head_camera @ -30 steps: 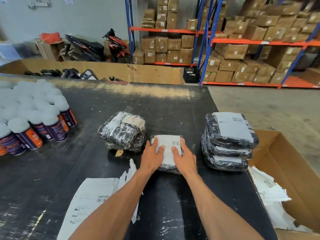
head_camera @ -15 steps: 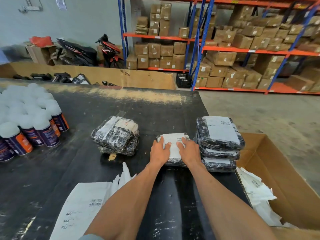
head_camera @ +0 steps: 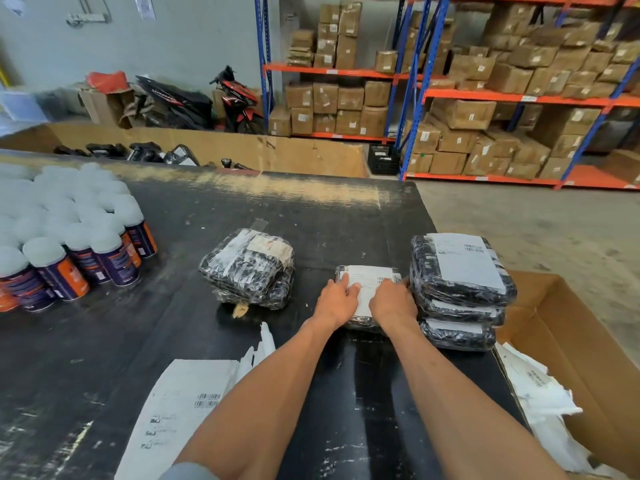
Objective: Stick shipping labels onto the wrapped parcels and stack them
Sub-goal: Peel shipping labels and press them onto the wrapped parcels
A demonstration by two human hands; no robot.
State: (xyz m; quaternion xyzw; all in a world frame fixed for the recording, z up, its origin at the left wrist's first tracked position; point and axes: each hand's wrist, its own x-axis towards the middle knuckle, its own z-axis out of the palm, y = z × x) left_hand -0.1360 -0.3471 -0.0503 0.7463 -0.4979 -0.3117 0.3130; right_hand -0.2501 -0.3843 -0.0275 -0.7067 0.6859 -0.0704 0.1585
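A black wrapped parcel (head_camera: 370, 276) with a white shipping label on top lies on the black table (head_camera: 311, 216). My left hand (head_camera: 335, 296) and my right hand (head_camera: 392, 301) both press down flat on its label, side by side. Touching its right side stands a stack of three labelled parcels (head_camera: 460, 289). To the left sits a pile of wrapped parcels (head_camera: 247, 268) with no white label visible. Loose label sheets (head_camera: 180, 407) lie at the near edge beside my left forearm.
Many white-capped spray cans (head_camera: 69, 244) crowd the table's left side. An open cardboard box (head_camera: 568, 344) holding discarded label backing paper stands off the table's right edge. Shelving with brown cartons and a motorbike lie beyond.
Both hands have slid the labelled parcel to the right until it meets the stack of three. The hands stay pressed on its label.
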